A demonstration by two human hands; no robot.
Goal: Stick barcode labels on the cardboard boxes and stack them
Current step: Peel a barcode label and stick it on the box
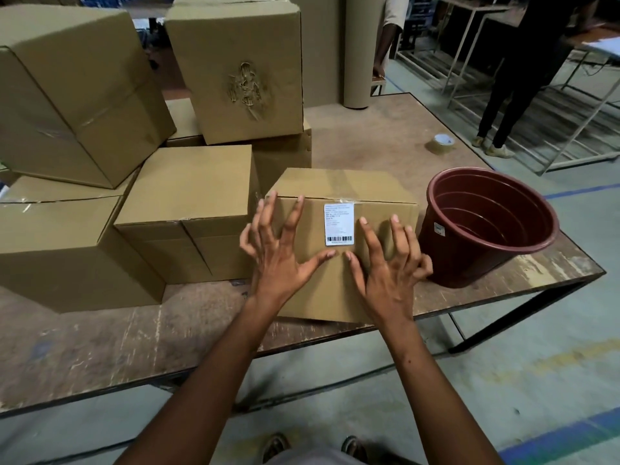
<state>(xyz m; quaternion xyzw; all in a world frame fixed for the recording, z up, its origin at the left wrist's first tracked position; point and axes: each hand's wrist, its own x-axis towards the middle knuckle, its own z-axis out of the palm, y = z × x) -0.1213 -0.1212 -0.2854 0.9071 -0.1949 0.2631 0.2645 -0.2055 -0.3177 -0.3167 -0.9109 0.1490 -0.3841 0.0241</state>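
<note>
A small cardboard box (335, 290) stands at the table's front edge, with a white barcode label (339, 224) stuck on the face towards me. My left hand (280, 253) spreads over the left part of that face, fingertips reaching the top edge. My right hand (385, 263) spreads over the right part, thumb just below the label. Both hands have fingers splayed and hold nothing. More plain boxes are stacked to the left and behind: one beside it (188, 209), a torn one (241, 72) on top, a large tilted one (73, 95).
A dark red plastic bucket (536, 243) stands right of the box near the table (134, 337) edge. A roll of tape (442, 142) lies further back. A brown paper roll (357, 52) stands behind. Two people stand at the back right by metal frames.
</note>
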